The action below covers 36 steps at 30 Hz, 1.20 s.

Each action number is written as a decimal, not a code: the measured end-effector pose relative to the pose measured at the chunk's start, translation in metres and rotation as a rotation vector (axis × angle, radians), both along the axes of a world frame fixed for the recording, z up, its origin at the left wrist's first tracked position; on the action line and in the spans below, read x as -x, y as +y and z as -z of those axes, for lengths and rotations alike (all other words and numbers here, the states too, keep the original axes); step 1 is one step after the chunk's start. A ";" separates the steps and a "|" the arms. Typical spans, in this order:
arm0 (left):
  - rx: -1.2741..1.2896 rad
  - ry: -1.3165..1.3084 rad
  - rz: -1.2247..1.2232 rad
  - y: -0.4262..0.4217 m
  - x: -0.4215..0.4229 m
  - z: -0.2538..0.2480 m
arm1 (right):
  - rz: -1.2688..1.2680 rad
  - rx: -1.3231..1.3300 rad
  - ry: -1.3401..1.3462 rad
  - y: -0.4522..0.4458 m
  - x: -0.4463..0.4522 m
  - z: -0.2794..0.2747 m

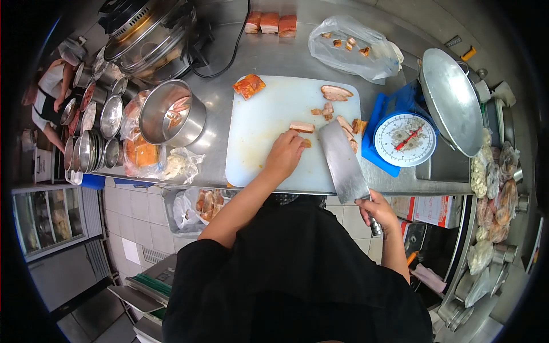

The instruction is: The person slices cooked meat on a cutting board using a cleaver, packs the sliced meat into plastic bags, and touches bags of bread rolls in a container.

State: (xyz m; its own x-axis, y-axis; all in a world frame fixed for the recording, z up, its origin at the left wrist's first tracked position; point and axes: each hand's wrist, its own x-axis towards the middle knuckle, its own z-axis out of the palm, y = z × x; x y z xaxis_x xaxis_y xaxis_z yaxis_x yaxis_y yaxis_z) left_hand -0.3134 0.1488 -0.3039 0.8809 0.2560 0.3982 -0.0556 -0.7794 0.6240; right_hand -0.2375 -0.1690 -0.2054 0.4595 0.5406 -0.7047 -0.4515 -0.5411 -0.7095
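Observation:
My right hand (378, 212) is wrapped round the handle of a broad cleaver (343, 160), its blade lying over the right part of a white cutting board (257, 154). My left hand (286, 153) rests on the board with its fingers bent together on a small piece of roast pork (307, 143). Just beyond those fingertips lies a pork strip (302, 126). Cut pork slices (346, 130) lie partly behind the blade, and small bits (327, 111) and a larger slice (336, 92) sit farther back. A browned pork chunk (249, 86) occupies the far left corner.
A blue scale (405, 139) with a metal pan (452, 103) stands right of the board. To the left is a steel pot (171, 114) holding meat. Pork blocks (270, 23) and a plastic bag (354, 48) lie behind. Another person (54, 91) is at far left.

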 end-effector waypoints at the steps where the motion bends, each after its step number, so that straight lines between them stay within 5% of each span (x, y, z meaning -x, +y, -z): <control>1: 0.009 -0.023 -0.040 0.000 0.000 0.002 | -0.030 0.020 0.007 -0.007 -0.001 0.000; 11: 0.270 0.006 -0.117 0.009 0.008 0.000 | -0.205 -0.052 0.087 0.049 0.015 0.028; 21: -0.053 -0.117 -0.692 0.155 0.085 -0.117 | -0.700 -0.284 -0.183 0.216 0.018 -0.050; 26: -0.346 0.246 -0.848 0.281 0.122 -0.066 | -0.676 -0.132 -0.393 0.220 0.030 -0.064; 29: -0.309 0.104 -0.823 0.239 0.097 -0.084 | -0.571 -0.046 -0.566 0.164 0.021 -0.066; 36: 0.004 0.087 0.051 0.055 -0.037 -0.056 | -0.074 0.214 -0.730 0.024 0.009 -0.066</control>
